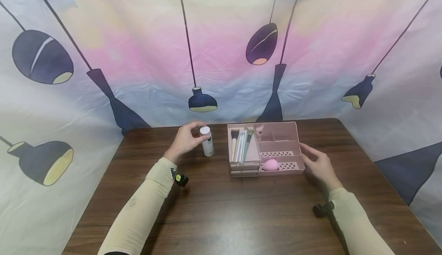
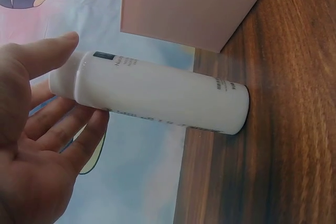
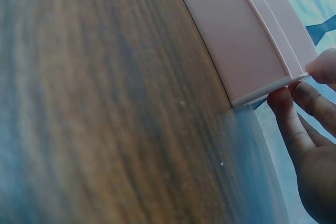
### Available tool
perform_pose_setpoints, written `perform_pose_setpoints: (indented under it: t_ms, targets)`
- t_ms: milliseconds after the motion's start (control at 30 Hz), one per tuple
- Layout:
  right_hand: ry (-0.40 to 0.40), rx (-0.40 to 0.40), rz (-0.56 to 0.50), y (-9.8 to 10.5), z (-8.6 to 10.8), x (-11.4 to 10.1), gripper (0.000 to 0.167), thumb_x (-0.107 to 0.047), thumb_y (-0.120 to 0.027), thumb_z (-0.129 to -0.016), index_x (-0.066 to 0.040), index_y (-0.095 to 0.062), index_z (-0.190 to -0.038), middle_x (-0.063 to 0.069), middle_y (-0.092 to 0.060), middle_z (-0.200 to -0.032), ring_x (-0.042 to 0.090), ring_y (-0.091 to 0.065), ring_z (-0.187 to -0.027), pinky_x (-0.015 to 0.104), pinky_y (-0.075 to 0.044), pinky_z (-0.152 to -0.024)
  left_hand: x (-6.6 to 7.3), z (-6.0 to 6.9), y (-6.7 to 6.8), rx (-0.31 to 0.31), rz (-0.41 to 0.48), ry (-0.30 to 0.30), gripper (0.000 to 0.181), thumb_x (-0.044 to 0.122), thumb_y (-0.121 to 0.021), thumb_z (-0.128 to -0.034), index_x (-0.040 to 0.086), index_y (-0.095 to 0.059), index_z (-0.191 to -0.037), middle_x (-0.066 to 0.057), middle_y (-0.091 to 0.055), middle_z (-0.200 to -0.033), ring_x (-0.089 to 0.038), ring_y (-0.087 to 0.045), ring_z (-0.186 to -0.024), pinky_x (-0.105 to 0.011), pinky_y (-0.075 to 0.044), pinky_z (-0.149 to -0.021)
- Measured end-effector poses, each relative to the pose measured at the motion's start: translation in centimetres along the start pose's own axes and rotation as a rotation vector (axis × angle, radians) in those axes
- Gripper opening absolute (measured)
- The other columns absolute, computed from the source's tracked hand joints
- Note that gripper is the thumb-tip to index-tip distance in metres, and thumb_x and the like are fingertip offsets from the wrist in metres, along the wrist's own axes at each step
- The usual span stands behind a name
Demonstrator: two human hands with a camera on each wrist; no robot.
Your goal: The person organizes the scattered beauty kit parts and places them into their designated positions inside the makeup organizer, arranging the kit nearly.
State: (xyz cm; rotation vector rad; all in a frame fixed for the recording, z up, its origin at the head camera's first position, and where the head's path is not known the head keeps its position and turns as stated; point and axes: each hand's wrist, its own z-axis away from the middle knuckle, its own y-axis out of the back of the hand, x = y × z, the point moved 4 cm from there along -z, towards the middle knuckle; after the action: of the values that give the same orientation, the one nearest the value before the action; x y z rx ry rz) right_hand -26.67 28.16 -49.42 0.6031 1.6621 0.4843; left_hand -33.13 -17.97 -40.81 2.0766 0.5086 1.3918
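A white cylindrical bottle [image 1: 208, 147] with small dark print stands on the table. My left hand [image 1: 186, 139] holds its capped top, the thumb on one side and fingers on the other; the left wrist view shows the bottle [image 2: 163, 95] close up, its base on the wood. At the outer right side of a pink desk organizer [image 1: 281, 172], my right hand [image 1: 321, 166] touches the wall with fingertips and thumb. The right wrist view shows those fingers [image 3: 286, 108] against the organizer's corner [image 3: 247, 40]. Makeup brushes [image 1: 243, 145] lie in the organizer's left compartment.
A pink makeup sponge [image 1: 271, 165] sits in the organizer's front right section, and a small pink tube [image 1: 259, 133] leans in its back section. Small drawers [image 1: 244, 170] are under the brushes. A lamp-patterned cloth [image 1: 155, 55] hangs behind the wooden table [image 1: 221, 212].
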Motion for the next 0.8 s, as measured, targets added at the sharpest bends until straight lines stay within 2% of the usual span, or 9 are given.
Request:
perform_pose_setpoints:
  t_ms: [167, 333, 467, 633, 800]
  targets:
    - [-0.004, -0.001, -0.002, 0.0, 0.0, 0.1, 0.046, -0.031, -0.057, -0.098, -0.019, -0.051, -0.142, 0.017, -0.05, -0.144, 0.027, -0.052, -0.1, 0.031, -0.041, -0.077, -0.4, 0.0, -0.3, 0.005, -0.031, 0.01, 0.049, 0.025, -0.078, -0.0825, 0.01, -0.063, -0.126, -0.01, -0.069, -0.113, -0.026, -0.067, -0.096, -0.043, -0.054, -0.081]
    - [0.007, 0.006, -0.002, 0.0, -0.1, 0.1, 0.046, -0.029, -0.059, -0.097, -0.019, -0.052, -0.142, 0.016, -0.051, -0.143, 0.027, -0.052, -0.1, 0.025, -0.041, -0.074, -0.9, 0.1, -0.5, 0.002, -0.036, 0.028, 0.048, 0.028, -0.079, -0.0813, 0.006, -0.064, -0.121, -0.012, -0.07, -0.112, -0.027, -0.068, -0.1, -0.044, -0.054, -0.086]
    - [0.019, 0.012, 0.002, 0.0, -0.1, 0.0, 0.045, -0.029, -0.06, -0.097, -0.019, -0.053, -0.141, 0.016, -0.052, -0.143, 0.026, -0.052, -0.101, 0.023, -0.04, -0.074, -1.1, 0.1, -0.5, -0.006, -0.017, 0.045, 0.046, 0.029, -0.079, -0.0814, 0.005, -0.065, -0.118, -0.013, -0.071, -0.11, -0.026, -0.069, -0.098, -0.043, -0.055, -0.085]
    - [0.015, 0.01, 0.003, 0.0, 0.0, 0.0, 0.046, -0.03, -0.059, -0.097, -0.019, -0.053, -0.141, 0.015, -0.052, -0.142, 0.026, -0.051, -0.101, 0.027, -0.039, -0.077, -1.0, 0.1, -0.5, -0.006, -0.013, 0.044, 0.045, 0.029, -0.079, -0.0817, 0.006, -0.066, -0.118, -0.013, -0.071, -0.111, -0.026, -0.07, -0.099, -0.042, -0.056, -0.085]
    - [0.009, 0.003, -0.014, 0.0, 0.0, 0.0, 0.046, -0.029, -0.059, -0.097, -0.018, -0.053, -0.142, 0.016, -0.051, -0.143, 0.03, -0.052, -0.108, 0.038, -0.041, -0.084, -1.0, 0.1, -0.5, -0.01, -0.023, 0.03, 0.043, 0.028, -0.078, -0.0823, 0.006, -0.066, -0.118, -0.012, -0.071, -0.111, -0.026, -0.07, -0.1, -0.042, -0.056, -0.084]
